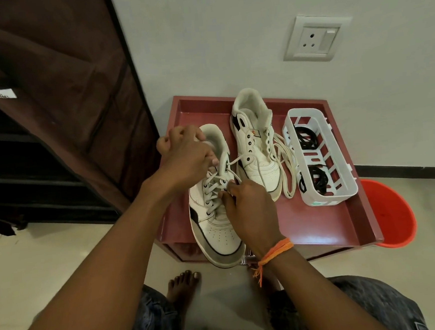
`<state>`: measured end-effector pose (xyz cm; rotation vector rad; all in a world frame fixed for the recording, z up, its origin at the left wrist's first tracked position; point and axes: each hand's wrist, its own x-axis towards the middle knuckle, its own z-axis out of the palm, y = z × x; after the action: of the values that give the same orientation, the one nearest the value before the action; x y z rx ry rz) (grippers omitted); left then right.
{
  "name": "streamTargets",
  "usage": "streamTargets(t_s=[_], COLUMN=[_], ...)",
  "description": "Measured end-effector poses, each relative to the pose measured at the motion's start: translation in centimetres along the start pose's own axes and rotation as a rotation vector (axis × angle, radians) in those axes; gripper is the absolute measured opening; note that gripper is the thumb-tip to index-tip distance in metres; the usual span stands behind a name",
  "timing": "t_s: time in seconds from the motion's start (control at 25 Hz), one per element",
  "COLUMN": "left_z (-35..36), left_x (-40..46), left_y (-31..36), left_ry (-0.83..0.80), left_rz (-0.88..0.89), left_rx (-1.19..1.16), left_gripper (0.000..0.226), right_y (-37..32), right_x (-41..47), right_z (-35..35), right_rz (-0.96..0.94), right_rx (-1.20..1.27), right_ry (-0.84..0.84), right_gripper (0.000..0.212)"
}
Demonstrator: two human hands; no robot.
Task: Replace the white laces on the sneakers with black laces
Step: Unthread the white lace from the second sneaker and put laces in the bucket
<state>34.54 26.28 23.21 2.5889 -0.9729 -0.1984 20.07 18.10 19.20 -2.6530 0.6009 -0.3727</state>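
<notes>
Two hands work on the near sneaker (215, 217), which lies on a red tray (320, 224) with its toe over the front edge. Fingers of the right hand (251, 214) (orange thread at the wrist) are curled, pinching its white lace (214, 188) near the upper eyelets. Beyond, the left hand (184, 157) grips the shoe's collar, apparently holding a lace end too. Farther back stands the second sneaker (255, 141), unlaced, its loose lace (286, 164) beside it. Black laces (314, 180) lie coiled in a white basket (343, 194).
</notes>
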Motion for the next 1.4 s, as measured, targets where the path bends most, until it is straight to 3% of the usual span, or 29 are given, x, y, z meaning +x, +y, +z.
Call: streamTargets(t_s=[0.28,0.4,0.48,0.6,0.68,0.76,0.96,1.08,1.24,1.4], left_z=[-3.8,-2.8,-1.9,-0.1,1.1,0.9,-1.9,-3.0,-4.1,-3.1], left_x=[-0.6,-0.7,-0.5,0.0,0.2,0.4,0.0,-0.7,-1.2,-1.8], left_y=[-1.8,-1.3,-0.1,0.8,0.4,0.2,-1.1,-1.8,-2.6,-1.4], left_ry=[0.394,0.327,0.275,0.060,-0.008,0.055,0.218,0.223,0.356,0.094], left_rz=[-0.441,-0.395,-0.163,0.075,0.053,-0.005,-0.020,-0.181,-0.323,-0.335], left_rx=[0.061,0.103,0.063,0.186,0.150,0.030,0.047,-0.032,-0.001,0.044], left_gripper=[0.015,0.026,0.033,0.019,0.016,0.015,0.029,0.021,0.013,0.007], right_y=[0.1,0.2,0.2,0.2,0.1,0.1,0.0,0.0,0.0,0.2], right_x=[0.1,0.3,0.3,0.3,0.3,0.4,0.4,0.4,0.5,0.8], right_z=[-0.3,-0.1,-0.1,-0.1,-0.2,-0.2,0.0,-0.1,-0.1,-0.1], right_rz=[0.012,0.020,0.024,0.022,0.019,0.017,0.012,0.013,0.024,0.031], right_rx=[0.028,0.020,0.004,-0.012,-0.008,-0.001,0.016,0.040,0.033,0.040], right_ry=[-0.020,-0.028,-0.028,-0.030,-0.024,-0.020,-0.016,-0.026,-0.035,-0.037], right_gripper=[0.027,0.029,0.029,0.028,0.027,0.027,0.029,0.030,0.031,0.034])
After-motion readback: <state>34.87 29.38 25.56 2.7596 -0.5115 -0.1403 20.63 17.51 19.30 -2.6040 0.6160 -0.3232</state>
